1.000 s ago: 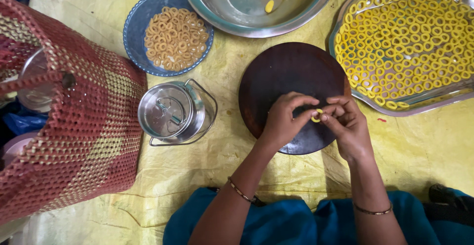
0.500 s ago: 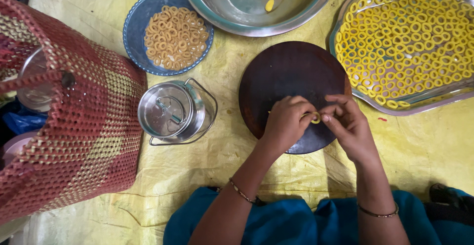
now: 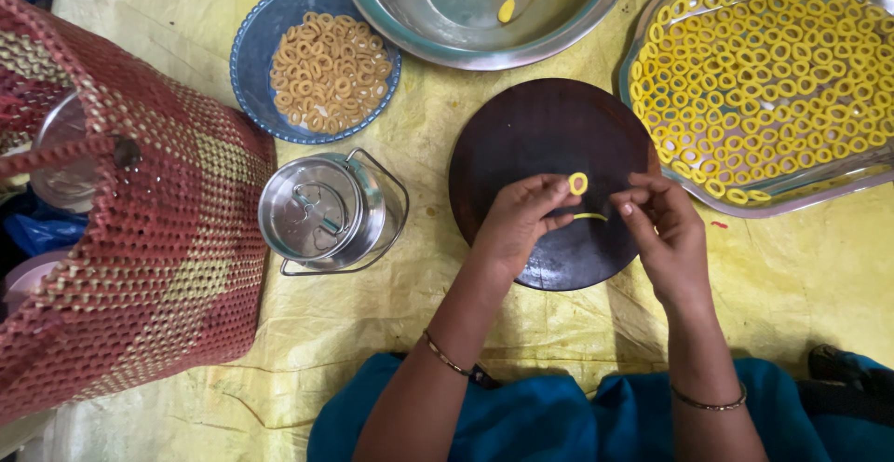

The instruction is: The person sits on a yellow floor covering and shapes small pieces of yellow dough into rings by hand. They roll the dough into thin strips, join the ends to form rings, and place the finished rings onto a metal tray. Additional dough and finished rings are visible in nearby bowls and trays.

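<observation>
Head view — small yellow dough ring [image 3: 578,183] pinched in left hand [image 3: 518,224], right hand [image 3: 667,234] loosely curled, empty.

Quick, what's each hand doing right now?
Left hand: pinching a small yellow dough ring.
Right hand: empty, fingers curled, beside a thin yellow dough strip.

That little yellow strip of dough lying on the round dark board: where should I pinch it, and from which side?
Probably pinch the dough strip at its right end, from above with the right hand, whose fingertips sit nearest. It lies flat and thin on the dark board, so only a top-down pinch fits. The left hand already holds a finished ring.
</observation>
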